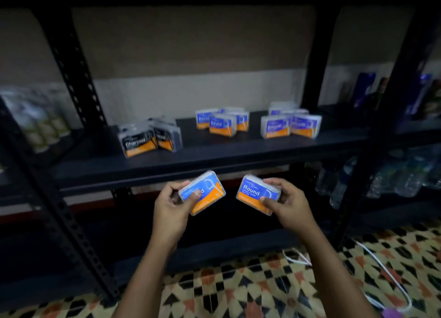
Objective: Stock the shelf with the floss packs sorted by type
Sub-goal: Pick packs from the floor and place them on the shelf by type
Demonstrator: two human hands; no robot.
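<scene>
**A:** so we've got one floss pack in each hand, out in front of the shelf [214, 160] edge and a bit below it; left hand [170, 209] has fingers curled round the left pack [205, 193], thumb pressed on its face; right hand [285, 201] pinches the right pack [255, 193] by its end, thumb on front, fingers behind.

**B:** they look like small clear hard cases; we'd guess light and stiff, maybe slick plastic; holding by the short edges seems safest, so the label stays visible.

**A:** right pack reads "Round", smaller lines under it too blurry; the left one's mostly covered by the thumb, same blue and orange.

**B:** on the shelf we can read "Charcoal" on the dark group [149, 139], "Round" on the middle group [223, 121], and the right group [290, 125] looks like "Smooth", not sure; brand name is unreadable.
</scene>
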